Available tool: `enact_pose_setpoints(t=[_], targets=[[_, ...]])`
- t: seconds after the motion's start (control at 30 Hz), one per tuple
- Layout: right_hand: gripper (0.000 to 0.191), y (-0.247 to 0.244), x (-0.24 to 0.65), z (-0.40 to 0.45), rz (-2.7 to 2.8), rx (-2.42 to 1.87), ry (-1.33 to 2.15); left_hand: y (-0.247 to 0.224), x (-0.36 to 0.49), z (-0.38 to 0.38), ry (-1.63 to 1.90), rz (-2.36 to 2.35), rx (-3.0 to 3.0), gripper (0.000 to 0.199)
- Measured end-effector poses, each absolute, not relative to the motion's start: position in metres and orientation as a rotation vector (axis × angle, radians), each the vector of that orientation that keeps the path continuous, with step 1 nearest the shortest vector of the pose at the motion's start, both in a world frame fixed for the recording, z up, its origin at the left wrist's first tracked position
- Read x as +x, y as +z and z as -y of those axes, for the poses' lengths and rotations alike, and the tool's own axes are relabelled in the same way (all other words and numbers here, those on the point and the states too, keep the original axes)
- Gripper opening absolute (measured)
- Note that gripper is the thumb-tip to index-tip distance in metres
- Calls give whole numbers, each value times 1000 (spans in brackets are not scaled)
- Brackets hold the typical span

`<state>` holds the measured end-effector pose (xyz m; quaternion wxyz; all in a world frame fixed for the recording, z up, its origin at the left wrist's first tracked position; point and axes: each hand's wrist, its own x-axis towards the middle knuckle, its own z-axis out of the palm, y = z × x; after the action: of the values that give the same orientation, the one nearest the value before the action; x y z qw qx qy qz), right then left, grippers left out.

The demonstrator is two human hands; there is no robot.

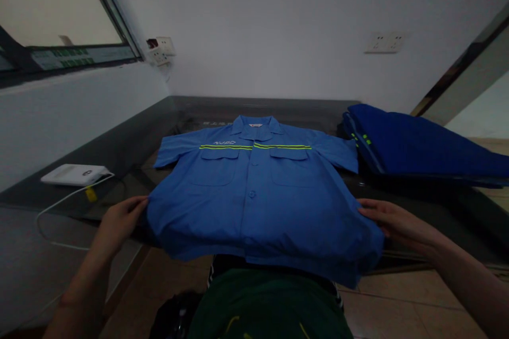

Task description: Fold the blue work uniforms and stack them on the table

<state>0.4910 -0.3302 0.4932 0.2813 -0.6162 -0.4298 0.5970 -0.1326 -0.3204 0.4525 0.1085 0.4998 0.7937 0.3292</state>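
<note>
A blue short-sleeved shirt [258,185] lies front side up on the dark table [318,108], its collar toward the wall and its lower part hanging over the near edge. Yellow-green stripes cross its chest above two flap pockets. My left hand [121,220] pinches the shirt's left side near the hem. On the opposite side, my right hand [392,218] grips the other edge, some of its fingers hidden beneath the cloth.
Folded darker blue garments [421,143] are piled at the table's right. A white power bank [75,175] with a white cable [59,209] lies at the left. Wall sockets [385,43] are above the table. A window [63,10] is at the upper left.
</note>
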Motion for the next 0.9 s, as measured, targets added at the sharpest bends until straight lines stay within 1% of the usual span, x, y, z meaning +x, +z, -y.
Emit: enact_pose_setpoints(t=[0.07, 0.13, 0.27, 0.37, 0.5, 0.73, 0.8, 0.9], targets=[[49, 491, 495, 329, 1176, -1665, 1594, 451, -139, 318, 924, -2296, 1415, 26], [47, 487, 503, 329, 1235, -1695, 1511, 454, -141, 318, 855, -2350, 1401, 27], [52, 480, 513, 329, 1355, -1760, 1392, 462, -137, 321, 735, -2515, 1474, 31], [55, 482, 511, 325, 1393, -1805, 1311, 462, -135, 323, 767, -2503, 1513, 31], [53, 486, 506, 321, 1439, -1822, 1261, 458, -134, 326, 884, -2405, 1540, 35], [57, 477, 517, 315, 1525, -1918, 1165, 456, -121, 330, 838, -2415, 1712, 35], [51, 484, 520, 307, 1671, -1970, 988, 453, -120, 333, 864, -2391, 1860, 37], [38, 505, 504, 280, 1880, -1933, 558, 451, -112, 332, 1017, -2360, 2040, 36]])
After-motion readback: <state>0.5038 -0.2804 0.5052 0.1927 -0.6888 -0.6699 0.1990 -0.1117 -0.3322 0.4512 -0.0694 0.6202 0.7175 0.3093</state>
